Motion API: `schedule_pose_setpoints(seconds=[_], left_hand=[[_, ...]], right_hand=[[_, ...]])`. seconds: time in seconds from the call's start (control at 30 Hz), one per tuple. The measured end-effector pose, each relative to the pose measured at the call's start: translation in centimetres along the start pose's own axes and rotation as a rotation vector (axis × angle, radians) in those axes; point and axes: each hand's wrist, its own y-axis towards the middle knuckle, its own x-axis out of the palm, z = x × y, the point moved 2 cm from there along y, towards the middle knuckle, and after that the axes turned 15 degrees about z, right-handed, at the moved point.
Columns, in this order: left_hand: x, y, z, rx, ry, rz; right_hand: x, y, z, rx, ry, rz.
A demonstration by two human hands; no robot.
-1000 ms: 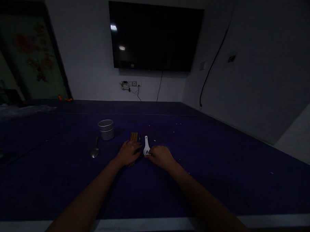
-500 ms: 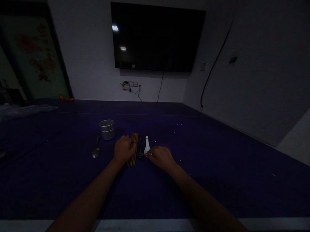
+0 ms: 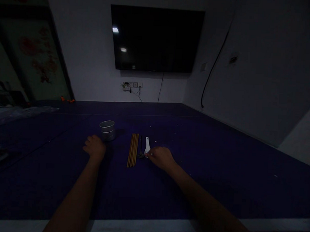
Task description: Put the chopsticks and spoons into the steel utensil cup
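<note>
My left hand point(image 3: 95, 148) is over the spot where a metal spoon lay, just left of a grey metal cup point(image 3: 107, 131). Its fingers are slightly apart, and the spoon is hidden beneath it. My right hand point(image 3: 162, 158) rests on the cloth with thumb and fingertips pinched at the bowl of a white soup spoon point(image 3: 147, 145). Left of that spoon lies a dark metal spoon point(image 3: 141, 150), its bowl towards me. Beside it several wooden chopsticks point(image 3: 133, 151) lie side by side in a row.
A dark blue surface point(image 3: 151, 194) with a pale front edge point(image 3: 145, 226) spreads ahead of me, dotted with small white scraps. Crumpled clear plastic point(image 3: 24, 113) lies at the far left, near small orange objects point(image 3: 67, 100). A television point(image 3: 157, 39) hangs on the wall.
My left hand has moved left, off the chopsticks, and now covers the metal spoon near the cup. My right hand stays at the white soup spoon.
</note>
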Motion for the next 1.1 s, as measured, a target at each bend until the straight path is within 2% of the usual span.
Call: schedule_pose_setpoints(seconds=[0.33,0.6,0.7,0.87,1.0,1.1], left_hand=[[0.7,0.3,-0.4,-0.071,-0.055,-0.177],[0.3,0.1,-0.3,-0.058,-0.037,-0.210],[0.3,0.1,-0.3,-0.088,-0.071,-0.144],[-0.9,1.0,-0.3,-0.151,-0.274,0.111],[-3.3,1.0,1.1,-0.070,-0.536,0.338],[-5.3,-0.8,3.6,0.025,-0.733,0.349]], right_hand=[[-0.2,-0.1,-0.2,0.014,0.010,0.018],[-0.1,-0.2,-0.5,-0.002,0.005,0.028],[0.0,-0.1,-0.5,-0.003,0.012,0.018],[0.0,-0.1,-0.4,0.015,0.004,-0.002],[-0.3,-0.1,-0.5,0.017,0.035,0.012],[-0.5,-0.1,-0.5,0.027,0.060,0.035]])
